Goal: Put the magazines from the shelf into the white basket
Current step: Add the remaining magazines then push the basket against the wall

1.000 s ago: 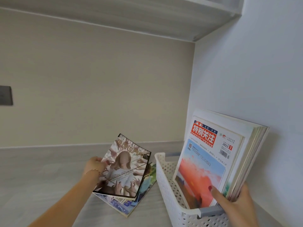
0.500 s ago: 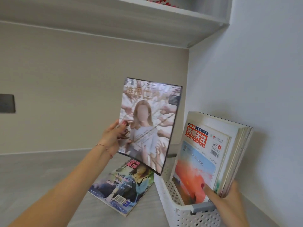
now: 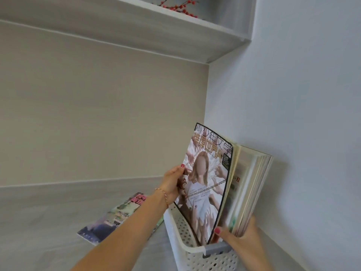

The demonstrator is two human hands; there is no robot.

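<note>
Magazine with a green-and-purple cover (image 3: 117,218) lay flat on the grey shelf surface (image 3: 39,222) at the left, partly hidden under our left forearm, just beside the white basket (image 3: 187,251) but apart from its contents. Our left hand (image 3: 172,184), a thin bracelet (image 3: 162,194) on the wrist, gripped the left edge of the magazine with the woman in white on the cover (image 3: 207,184), thumb on the front, the other fingers behind it and out of sight. That magazine stood nearly upright, tilted a little right, its bottom edge down inside the basket's near end and its cover curling at the top. It leaned against the stack of magazines (image 3: 248,188) already standing in the basket to its right; the stack tilted toward the pale blue wall (image 3: 302,114), and we could not tell whether it touched it. Our right hand (image 3: 242,235) was closed around the stack's lower near corner, thumb across the front at the held magazine's bottom corner. The perforated basket sat on the shelf surface at the right, near the wall, with a grey handle (image 3: 216,249) on its near rim. Upper shelf (image 3: 136,32) ran overhead, red berry sprigs (image 3: 179,7) on it at the far right.
</note>
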